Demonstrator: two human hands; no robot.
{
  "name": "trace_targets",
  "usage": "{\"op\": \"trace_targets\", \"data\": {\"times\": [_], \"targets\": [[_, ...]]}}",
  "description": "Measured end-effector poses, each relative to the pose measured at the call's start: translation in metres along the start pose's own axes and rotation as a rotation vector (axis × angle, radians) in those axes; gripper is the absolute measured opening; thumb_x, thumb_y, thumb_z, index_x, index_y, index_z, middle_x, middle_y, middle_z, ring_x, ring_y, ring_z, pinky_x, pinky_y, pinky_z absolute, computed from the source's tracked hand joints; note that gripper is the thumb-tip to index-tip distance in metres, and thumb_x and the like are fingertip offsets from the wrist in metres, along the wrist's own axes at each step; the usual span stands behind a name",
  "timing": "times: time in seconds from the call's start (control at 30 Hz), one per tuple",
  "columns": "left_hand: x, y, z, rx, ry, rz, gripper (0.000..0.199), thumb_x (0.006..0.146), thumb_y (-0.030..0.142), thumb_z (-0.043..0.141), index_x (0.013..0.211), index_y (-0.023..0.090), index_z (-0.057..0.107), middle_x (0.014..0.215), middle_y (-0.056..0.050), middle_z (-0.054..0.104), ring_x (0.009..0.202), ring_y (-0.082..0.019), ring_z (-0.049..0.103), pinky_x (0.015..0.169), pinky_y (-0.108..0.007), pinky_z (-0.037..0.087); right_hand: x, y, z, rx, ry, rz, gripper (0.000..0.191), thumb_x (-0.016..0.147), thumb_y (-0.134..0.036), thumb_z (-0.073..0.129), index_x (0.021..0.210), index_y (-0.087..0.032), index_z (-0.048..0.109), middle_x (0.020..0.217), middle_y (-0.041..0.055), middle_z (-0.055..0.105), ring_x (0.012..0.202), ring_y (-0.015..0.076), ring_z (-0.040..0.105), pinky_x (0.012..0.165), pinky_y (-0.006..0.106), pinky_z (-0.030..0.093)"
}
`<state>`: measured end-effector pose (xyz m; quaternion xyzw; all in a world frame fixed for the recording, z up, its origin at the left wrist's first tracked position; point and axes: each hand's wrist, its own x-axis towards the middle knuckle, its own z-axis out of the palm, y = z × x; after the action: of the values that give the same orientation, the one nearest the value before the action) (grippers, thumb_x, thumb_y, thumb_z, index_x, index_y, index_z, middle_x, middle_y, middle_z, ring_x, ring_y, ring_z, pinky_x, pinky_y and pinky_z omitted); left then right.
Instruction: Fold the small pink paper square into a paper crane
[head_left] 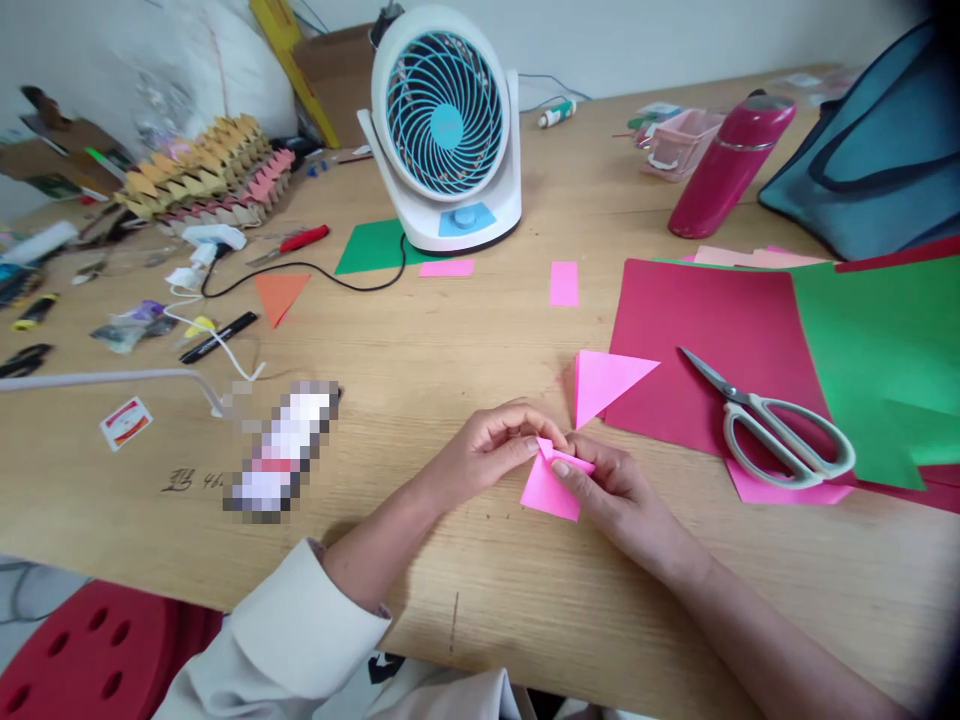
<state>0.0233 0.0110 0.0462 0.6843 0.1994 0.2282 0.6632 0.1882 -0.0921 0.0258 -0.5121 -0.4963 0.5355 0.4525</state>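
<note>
A small piece of pink paper (553, 494) is held between my two hands near the table's front edge. Its top left corner is folded over. My left hand (504, 440) pinches that folded corner between thumb and fingers. My right hand (606, 490) grips the paper's right side, thumb on top and fingers behind. Just beyond my hands lies a folded pink paper triangle (609, 382), its tip over a dark red sheet (705, 320). Scissors (765, 425) with pale handles rest on that sheet, blades apart, partly over another pink piece.
A white and blue fan (450, 125) stands at the back. Green sheets (877, 350) and a magenta bottle (731, 165) are on the right. A phone (285, 450), an orange paper triangle (281, 295), a black marker (217, 338) and cables lie left. Small pink rectangles (564, 284) lie mid-table.
</note>
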Motion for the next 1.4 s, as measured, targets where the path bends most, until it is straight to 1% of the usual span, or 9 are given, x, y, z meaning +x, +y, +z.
{"op": "trace_targets", "data": {"times": [0.17, 0.3, 0.37, 0.43, 0.6, 0.83, 1.07, 1.2, 1.4], "targets": [[-0.002, 0.001, 0.003, 0.026, 0.016, -0.022, 0.009, 0.089, 0.022, 0.063, 0.085, 0.015, 0.062, 0.084, -0.001, 0.055, 0.075, -0.010, 0.049, 0.068, -0.024, 0.039, 0.000, 0.000, 0.000, -0.010, 0.008, 0.005, 0.031, 0.097, -0.044, 0.055, 0.078, -0.019, 0.057, 0.070, -0.0026, 0.048, 0.064, 0.0109, 0.041, 0.059, 0.024, 0.034], [-0.004, 0.002, 0.010, 0.125, 0.084, -0.022, 0.010, 0.086, 0.019, 0.063, 0.080, 0.015, 0.056, 0.073, 0.002, 0.049, 0.065, -0.009, 0.042, 0.058, -0.023, 0.034, 0.002, 0.001, -0.001, 0.031, 0.000, 0.000, 0.028, 0.096, -0.044, 0.056, 0.084, -0.021, 0.063, 0.076, -0.0010, 0.056, 0.071, 0.0128, 0.048, 0.065, 0.025, 0.039], [-0.005, 0.002, 0.013, 0.196, 0.129, 0.010, 0.007, 0.084, 0.016, 0.062, 0.080, 0.016, 0.056, 0.071, 0.002, 0.048, 0.063, -0.008, 0.042, 0.057, -0.022, 0.035, 0.003, 0.001, -0.001, 0.056, -0.005, 0.005, 0.026, 0.096, -0.044, 0.057, 0.088, -0.021, 0.066, 0.080, -0.0002, 0.061, 0.076, 0.0141, 0.052, 0.071, 0.026, 0.042], [-0.005, 0.000, 0.015, 0.265, 0.174, 0.064, 0.004, 0.083, 0.015, 0.061, 0.083, 0.016, 0.057, 0.072, 0.003, 0.050, 0.062, -0.008, 0.044, 0.057, -0.022, 0.036, 0.003, 0.001, -0.002, 0.081, -0.005, 0.004, 0.025, 0.095, -0.045, 0.058, 0.090, -0.022, 0.067, 0.082, 0.0004, 0.064, 0.079, 0.0150, 0.055, 0.075, 0.027, 0.044], [-0.005, -0.002, 0.015, 0.385, 0.260, 0.182, 0.010, 0.082, 0.016, 0.065, 0.085, 0.018, 0.056, 0.074, 0.003, 0.053, 0.063, -0.008, 0.047, 0.059, -0.022, 0.038, 0.004, 0.000, -0.001, 0.111, 0.023, -0.013, 0.026, 0.093, -0.047, 0.061, 0.086, -0.022, 0.067, 0.085, 0.0014, 0.067, 0.081, 0.0163, 0.058, 0.080, 0.030, 0.047], [-0.004, 0.001, 0.014, 0.456, 0.264, 0.245, 0.005, 0.084, 0.015, 0.064, 0.086, 0.018, 0.061, 0.075, 0.001, 0.058, 0.066, -0.009, 0.051, 0.061, -0.023, 0.041, 0.004, 0.000, 0.002, 0.078, 0.105, -0.028, 0.031, 0.086, -0.053, 0.067, 0.087, -0.023, 0.071, 0.087, 0.0026, 0.071, 0.082, 0.0176, 0.061, 0.076, 0.029, 0.049], [-0.004, -0.003, 0.013, 0.558, 0.277, 0.471, 0.010, 0.087, 0.012, 0.066, 0.091, 0.018, 0.060, 0.083, -0.001, 0.062, 0.075, -0.010, 0.055, 0.070, -0.024, 0.047, 0.004, 0.004, 0.002, 0.066, 0.171, -0.107, 0.022, 0.089, -0.045, 0.067, 0.086, -0.023, 0.069, 0.081, 0.0017, 0.068, 0.078, 0.0160, 0.058, 0.071, 0.027, 0.046], [-0.005, -0.004, 0.012, 0.571, 0.269, 0.512, 0.013, 0.086, 0.011, 0.067, 0.092, 0.018, 0.058, 0.085, -0.001, 0.062, 0.078, -0.011, 0.056, 0.072, -0.025, 0.048, 0.003, 0.005, 0.002, 0.019, 0.202, -0.142, 0.024, 0.091, -0.045, 0.065, 0.085, -0.022, 0.067, 0.075, 0.0016, 0.063, 0.075, 0.0162, 0.055, 0.068, 0.028, 0.044], [-0.005, -0.003, 0.012, 0.581, 0.278, 0.515, 0.012, 0.087, 0.012, 0.066, 0.090, 0.019, 0.057, 0.083, -0.001, 0.062, 0.077, -0.011, 0.057, 0.071, -0.026, 0.049, 0.002, 0.009, 0.001, 0.001, 0.196, -0.174, 0.023, 0.093, -0.044, 0.063, 0.087, -0.022, 0.066, 0.080, 0.0022, 0.062, 0.076, 0.0160, 0.054, 0.070, 0.028, 0.044]]}}
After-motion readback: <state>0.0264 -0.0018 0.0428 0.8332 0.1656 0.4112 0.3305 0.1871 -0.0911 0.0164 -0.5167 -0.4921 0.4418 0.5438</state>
